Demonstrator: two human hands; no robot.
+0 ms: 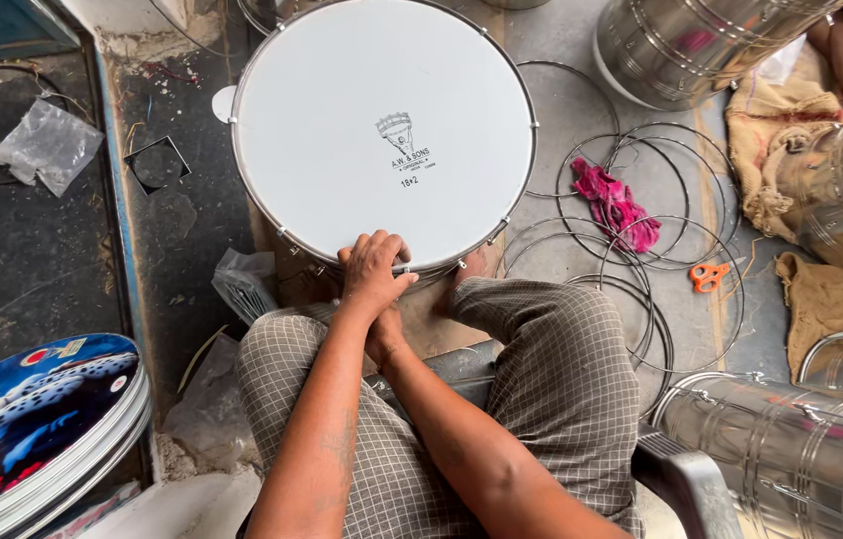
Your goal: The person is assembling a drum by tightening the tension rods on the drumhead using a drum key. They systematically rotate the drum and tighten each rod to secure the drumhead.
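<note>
Rim work at the near edge of the drum

Your left hand [374,271] lies curled over the drum [384,130] hoop nearest your knees; your right hand [386,334] sits beneath it, mostly hidden — grip cannot be told. Judged step: tensioning a rim fitting. Next move calls for steady downward pressure — wire rings [631,240] lie beside.

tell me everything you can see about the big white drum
The drum stands head-up on the floor between the person's knees. Its round white skin is smooth and taut, with a small dark printed emblem near the middle. A thin metal hoop rings it, with tension fittings spaced along the rim. The left hand rests on its near rim; the right hand sits below, mostly hidden.
</note>
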